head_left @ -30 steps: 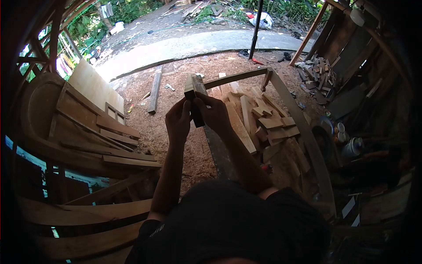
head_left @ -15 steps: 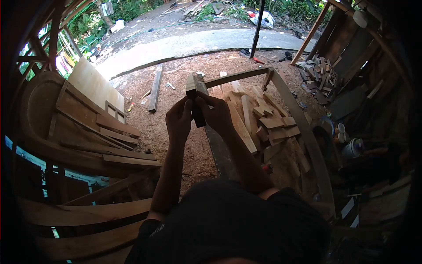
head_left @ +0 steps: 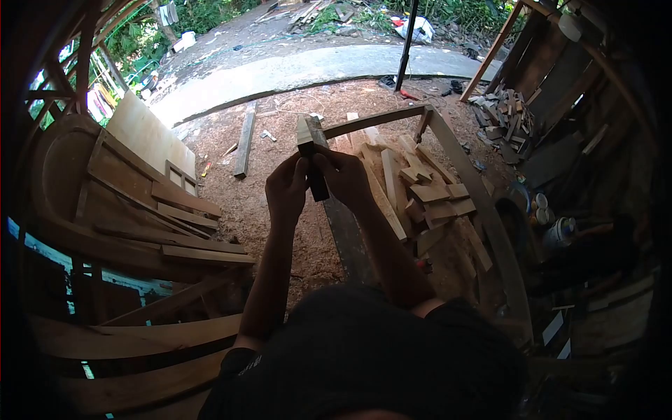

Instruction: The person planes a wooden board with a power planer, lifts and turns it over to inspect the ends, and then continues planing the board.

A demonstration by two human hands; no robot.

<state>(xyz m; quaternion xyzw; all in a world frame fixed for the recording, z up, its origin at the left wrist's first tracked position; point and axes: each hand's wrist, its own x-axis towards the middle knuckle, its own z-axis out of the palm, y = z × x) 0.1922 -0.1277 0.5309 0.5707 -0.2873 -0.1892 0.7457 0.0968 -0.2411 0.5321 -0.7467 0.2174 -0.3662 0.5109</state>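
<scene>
Both hands up front: left hand and right hand each have a closed grip on one wood block, upright, above the sawdust floor.

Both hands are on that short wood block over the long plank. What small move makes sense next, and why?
Probably lower the wood block onto the long plank directly below. The left hand and right hand both grip its lower end, holding it upright above the plank, apart from the offcut pile.
</scene>
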